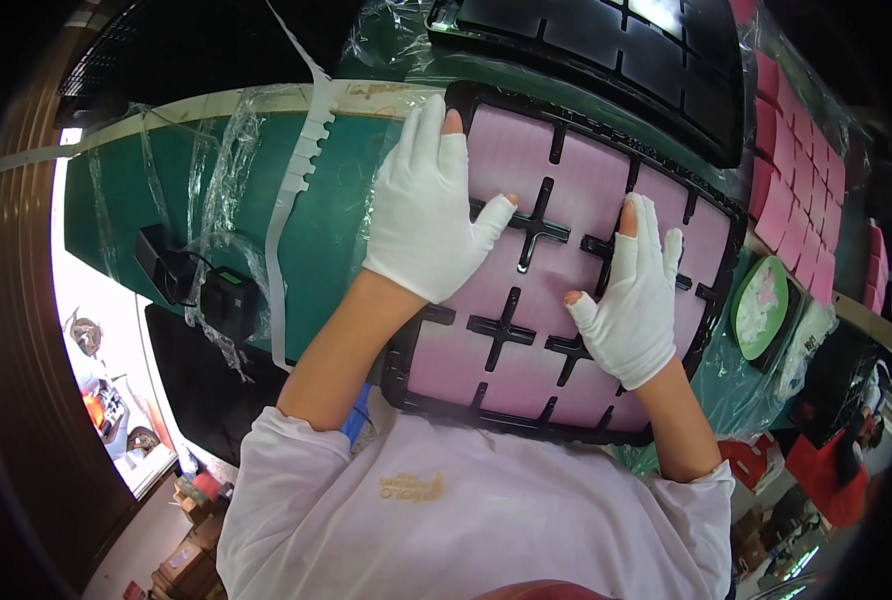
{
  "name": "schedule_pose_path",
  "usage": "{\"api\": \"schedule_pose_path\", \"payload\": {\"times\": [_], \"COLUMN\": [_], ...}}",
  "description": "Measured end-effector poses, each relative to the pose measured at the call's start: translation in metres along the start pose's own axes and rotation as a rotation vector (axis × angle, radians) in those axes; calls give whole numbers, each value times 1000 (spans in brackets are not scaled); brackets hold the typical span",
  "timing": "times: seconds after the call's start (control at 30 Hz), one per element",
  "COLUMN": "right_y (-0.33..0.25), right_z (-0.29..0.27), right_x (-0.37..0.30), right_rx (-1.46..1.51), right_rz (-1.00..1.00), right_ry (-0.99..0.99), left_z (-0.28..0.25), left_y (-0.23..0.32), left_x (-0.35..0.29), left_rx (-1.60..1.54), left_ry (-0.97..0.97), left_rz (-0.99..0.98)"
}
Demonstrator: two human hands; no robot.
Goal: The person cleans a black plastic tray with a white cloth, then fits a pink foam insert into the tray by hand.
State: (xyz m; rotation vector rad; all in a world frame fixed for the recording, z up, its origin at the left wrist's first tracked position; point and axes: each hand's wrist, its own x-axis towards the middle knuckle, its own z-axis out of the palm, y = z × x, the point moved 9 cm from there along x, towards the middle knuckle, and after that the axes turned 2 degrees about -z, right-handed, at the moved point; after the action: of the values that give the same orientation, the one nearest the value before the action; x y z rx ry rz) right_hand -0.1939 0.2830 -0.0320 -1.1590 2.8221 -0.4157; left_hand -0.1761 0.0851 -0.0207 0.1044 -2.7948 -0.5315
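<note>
A black plastic tray [450, 110] with raised cross-shaped dividers [543, 226] lies tilted in front of me. Pink squares [514, 138] fill its compartments. My left hand [426, 210], in a white glove with the thumb and a fingertip bare, rests along the tray's upper left side. Its fingers point away from me, and its thumb reaches over a pink square. My right hand [634, 305], gloved the same way, lies over the right middle of the tray. Its thumb and fingers are apart, and it partly hides the dividers beneath. Neither hand grips anything.
A second black tray [566, 45] sits just beyond, overlapping the far side. Pink pieces [796, 170] lie in rows at right, near a green oval dish [760, 308]. On the green table [351, 170] at left are a notched white strip [296, 185], plastic film and a small black device [230, 303].
</note>
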Motion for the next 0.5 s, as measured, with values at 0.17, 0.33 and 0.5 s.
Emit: {"api": "schedule_pose_path", "payload": {"times": [0.17,0.33,0.5], "right_y": [-10,-23,-33], "right_z": [3,0,1], "right_x": [10,20,29], "right_rx": [-9,-15,-17], "right_rz": [1,-32,-65], "right_ry": [1,22,25], "left_z": [-1,-1,-2], "left_y": [-6,-7,-6], "left_x": [-2,-2,-2], "left_rx": [-100,-140,-148], "left_ry": [10,24,31], "left_rz": [3,12,14]}}
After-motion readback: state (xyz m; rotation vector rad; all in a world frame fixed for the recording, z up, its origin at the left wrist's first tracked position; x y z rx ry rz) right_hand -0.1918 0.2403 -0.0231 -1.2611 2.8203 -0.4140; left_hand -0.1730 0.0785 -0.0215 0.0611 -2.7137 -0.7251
